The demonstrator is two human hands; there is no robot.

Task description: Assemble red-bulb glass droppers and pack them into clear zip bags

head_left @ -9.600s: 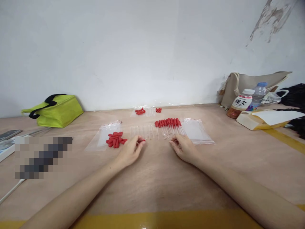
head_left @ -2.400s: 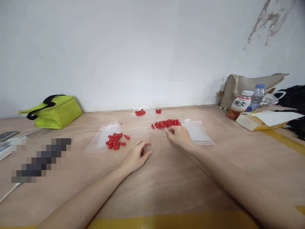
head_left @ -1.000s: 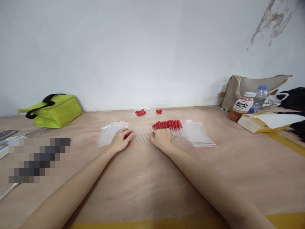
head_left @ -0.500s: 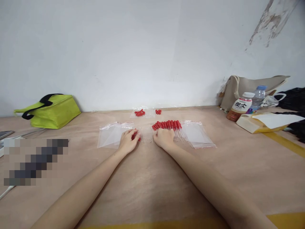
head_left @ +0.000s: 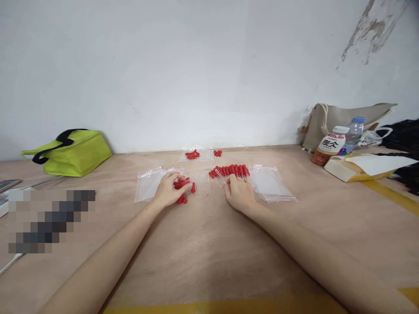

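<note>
Arching over a heap of loose red bulbs (head_left: 182,185) on the bench (head_left: 196,244), the left hand (head_left: 170,189) has its thumb and forefinger apart, with bulbs showing in the gap; I cannot tell whether they grip one. The bulbs are vivid red and rubbery-looking, rounded at one end and narrowing to a neck, lying at mixed angles. Just beside them, slim clear tubes (head_left: 203,184) lie roughly side by side.

To their right, a row of red-topped droppers (head_left: 232,170) points its bulbs at the wall, transparent stems fanning towards the person. The right hand (head_left: 240,192) covers part of those stems with curled fingers; thin clear tubes reach its fingertips, but whether it pinches one I cannot tell.

A clear zip bag (head_left: 147,185) lies left of the heap, another zip bag (head_left: 270,185) right of the droppers.
</note>
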